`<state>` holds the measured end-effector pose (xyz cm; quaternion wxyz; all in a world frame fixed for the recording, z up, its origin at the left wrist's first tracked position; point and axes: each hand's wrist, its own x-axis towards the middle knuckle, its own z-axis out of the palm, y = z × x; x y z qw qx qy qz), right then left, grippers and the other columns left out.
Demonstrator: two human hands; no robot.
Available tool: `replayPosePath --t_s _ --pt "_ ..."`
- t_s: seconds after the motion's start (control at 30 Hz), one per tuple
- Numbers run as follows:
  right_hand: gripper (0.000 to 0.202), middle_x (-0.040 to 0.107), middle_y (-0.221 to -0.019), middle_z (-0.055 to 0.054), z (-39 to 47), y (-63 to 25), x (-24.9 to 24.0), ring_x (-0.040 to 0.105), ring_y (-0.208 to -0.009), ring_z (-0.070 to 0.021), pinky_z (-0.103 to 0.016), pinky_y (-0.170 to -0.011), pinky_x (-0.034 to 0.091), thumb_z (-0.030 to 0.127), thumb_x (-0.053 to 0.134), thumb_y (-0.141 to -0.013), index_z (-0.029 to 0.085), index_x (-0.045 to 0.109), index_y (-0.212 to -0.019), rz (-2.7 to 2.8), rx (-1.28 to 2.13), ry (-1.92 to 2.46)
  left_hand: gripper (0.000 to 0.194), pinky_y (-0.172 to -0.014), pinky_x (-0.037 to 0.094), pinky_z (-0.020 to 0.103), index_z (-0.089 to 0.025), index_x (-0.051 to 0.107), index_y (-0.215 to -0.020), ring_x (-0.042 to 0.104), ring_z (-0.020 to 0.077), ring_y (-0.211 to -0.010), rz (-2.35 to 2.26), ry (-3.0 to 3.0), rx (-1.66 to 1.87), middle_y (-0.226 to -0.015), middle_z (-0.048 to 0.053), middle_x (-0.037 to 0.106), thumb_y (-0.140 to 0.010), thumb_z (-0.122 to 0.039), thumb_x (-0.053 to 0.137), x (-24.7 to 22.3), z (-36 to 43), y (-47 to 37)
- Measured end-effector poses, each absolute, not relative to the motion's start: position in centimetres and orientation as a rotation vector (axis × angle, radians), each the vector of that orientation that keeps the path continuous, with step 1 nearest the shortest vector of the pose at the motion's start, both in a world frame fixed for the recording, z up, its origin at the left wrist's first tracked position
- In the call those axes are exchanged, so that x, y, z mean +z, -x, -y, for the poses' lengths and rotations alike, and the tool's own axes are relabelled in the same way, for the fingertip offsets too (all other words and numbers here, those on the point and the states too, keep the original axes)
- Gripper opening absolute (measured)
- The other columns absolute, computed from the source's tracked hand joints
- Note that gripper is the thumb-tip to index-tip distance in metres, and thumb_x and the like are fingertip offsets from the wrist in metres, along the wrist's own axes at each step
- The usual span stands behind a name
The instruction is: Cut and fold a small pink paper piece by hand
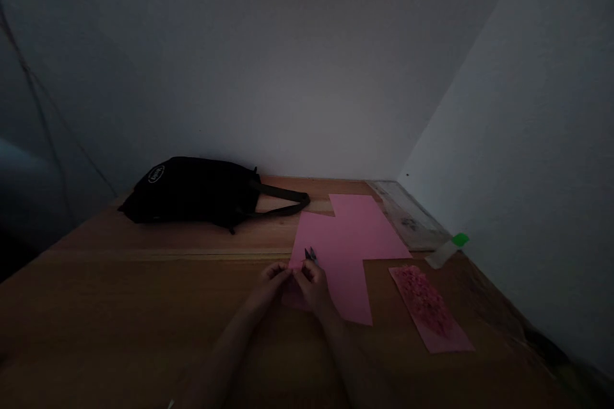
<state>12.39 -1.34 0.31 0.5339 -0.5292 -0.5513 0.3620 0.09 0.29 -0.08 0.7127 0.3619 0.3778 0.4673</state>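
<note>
Between my two hands is a small piece of pink paper (294, 265), pinched at its edges. My left hand (272, 280) has thumb and forefinger closed on its left side. On the other side, my right hand (313, 280) pinches it likewise. Two dark pointed blades, apparently of scissors (311, 254), stick out beyond the right fingers; whether that hand holds them or they lie on the paper, I cannot tell. Under the hands and to their right lie large pink sheets (343, 236), flat on the wooden table (144, 307).
A black bag (192, 192) lies at the back left, its strap (283, 193) reaching toward the sheets. To the right, crumpled pink bits (425, 300) cover a pink paper strip (448, 342). Near the right wall is a whitish object with a green end (460, 240).
</note>
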Motion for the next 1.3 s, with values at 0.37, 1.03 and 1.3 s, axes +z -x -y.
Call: replayPosePath --t_s 0.37,1.03,1.3 --pt "0.026 0.039 -0.052 0.003 1.3 -12.4 -0.1 0.037 -0.051 -0.0117 -0.023 -0.047 0.032 0.036 0.05 -0.074 0.021 0.04 -0.056 1.33 0.811 1.252 0.028 -0.059 0.038 0.021 -0.014 0.059 -0.064 0.052 0.0101 -0.058 -0.812 -0.82 1.054 -0.062 -0.001 0.06 -0.055 -0.035 0.076 -1.0 -0.6 -0.1" --pt "0.03 0.032 -0.054 0.004 1.2 -12.6 -0.4 0.034 -0.053 -0.0125 -0.024 -0.05 0.029 0.038 0.051 -0.074 0.021 0.034 -0.056 1.323 0.837 1.265 0.03 -0.059 0.038 0.022 -0.015 0.057 -0.064 0.051 0.0107 -0.058 -0.867 -0.83 1.02 -0.06 -0.002 0.058 -0.054 -0.037 0.075 0.0 -0.2 -0.2" --pt "0.032 0.032 -0.054 0.004 1.3 -12.5 -0.3 0.034 -0.053 -0.0121 -0.024 -0.05 0.03 0.04 0.052 -0.074 0.021 0.034 -0.055 1.305 0.852 1.256 0.03 -0.056 0.035 0.022 -0.014 0.058 -0.063 0.048 0.0099 -0.056 -0.832 -0.833 1.024 -0.059 -0.002 0.056 -0.057 -0.038 0.074 -0.5 -0.4 -0.1"
